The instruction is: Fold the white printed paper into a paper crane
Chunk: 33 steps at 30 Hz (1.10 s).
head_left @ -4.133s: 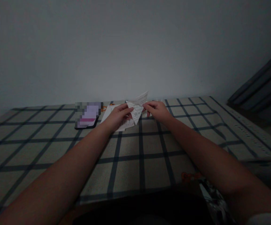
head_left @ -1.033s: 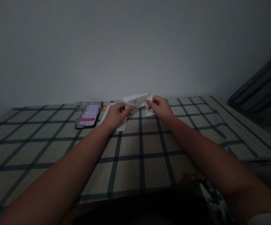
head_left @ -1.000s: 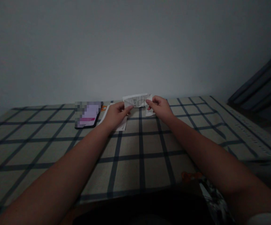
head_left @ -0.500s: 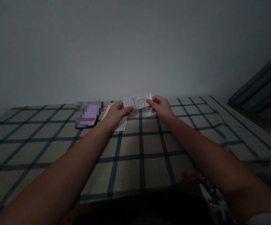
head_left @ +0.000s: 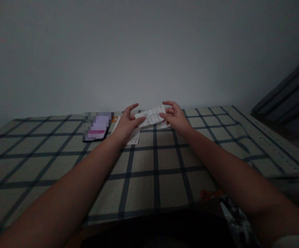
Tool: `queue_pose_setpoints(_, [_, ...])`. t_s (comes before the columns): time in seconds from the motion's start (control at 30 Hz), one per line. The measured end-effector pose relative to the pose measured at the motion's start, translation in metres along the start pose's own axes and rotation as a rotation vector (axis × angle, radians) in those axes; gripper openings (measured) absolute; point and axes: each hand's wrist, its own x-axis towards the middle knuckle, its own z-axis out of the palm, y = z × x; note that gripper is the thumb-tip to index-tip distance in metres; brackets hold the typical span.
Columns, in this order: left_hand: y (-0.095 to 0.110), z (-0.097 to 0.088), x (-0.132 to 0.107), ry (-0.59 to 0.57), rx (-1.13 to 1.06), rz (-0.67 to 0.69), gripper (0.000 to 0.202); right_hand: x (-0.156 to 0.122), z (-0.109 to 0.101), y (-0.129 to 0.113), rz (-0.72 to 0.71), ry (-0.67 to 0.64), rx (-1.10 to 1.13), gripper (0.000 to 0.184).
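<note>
A small printed white paper slip (head_left: 152,116) is held flat between both hands, just above the checked cloth (head_left: 154,165). My left hand (head_left: 126,124) pinches its left end with thumb and lower fingers, the forefinger lifted. My right hand (head_left: 175,117) pinches its right end, the upper fingers curled above it. More white paper (head_left: 132,137) lies on the cloth under my left hand.
A phone with a lit, blurred screen (head_left: 97,126) lies left of my hands near the wall. A plain wall stands close behind. Dark slanted panels (head_left: 289,93) lean at the far right. A dark patterned cloth (head_left: 232,220) lies at the near edge.
The slip, earlier folded into a triangle, was opened out and held upright; now it is tilted down nearly flat, and the upper fingers of both hands have lifted off it.
</note>
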Motion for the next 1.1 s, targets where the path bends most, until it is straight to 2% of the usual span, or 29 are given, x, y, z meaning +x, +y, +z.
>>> queue_pose_setpoints(0.07, [-0.001, 0.0, 0.0, -0.059, -0.019, 0.0, 0.086, 0.001, -0.001, 0.001, 0.006, 0.015, -0.016, 0.053])
queue_pose_setpoints(0.2, [0.001, 0.001, -0.004, -0.258, -0.046, -0.116, 0.085, 0.002, -0.002, 0.0, 0.039, 0.038, -0.003, 0.034])
queue_pose_setpoints(0.27, [0.002, 0.002, -0.007, -0.334, -0.037, -0.195, 0.069, 0.001, -0.002, -0.001, 0.053, 0.014, 0.025, 0.03])
queue_pose_setpoints(0.33, [0.002, 0.004, -0.009, -0.361, -0.018, -0.228, 0.046, -0.001, 0.0, -0.004, 0.071, -0.033, 0.047, 0.03])
queue_pose_setpoints(0.4, [0.002, 0.005, -0.01, -0.355, -0.008, -0.231, 0.032, -0.003, 0.002, -0.007, 0.094, -0.086, 0.043, 0.03])
queue_pose_setpoints(0.57, [0.003, 0.006, -0.012, -0.362, 0.021, -0.278, 0.025, -0.007, 0.007, -0.012, 0.135, -0.18, 0.036, 0.028])
queue_pose_setpoints(0.8, [0.006, 0.009, -0.015, -0.25, 0.072, -0.235, 0.023, -0.004, 0.006, -0.008, 0.137, -0.163, 0.0, 0.026])
queue_pose_setpoints(1.1, [0.008, 0.009, -0.016, -0.231, 0.1, -0.234, 0.021, -0.003, 0.006, -0.008, 0.146, -0.187, -0.033, 0.024])
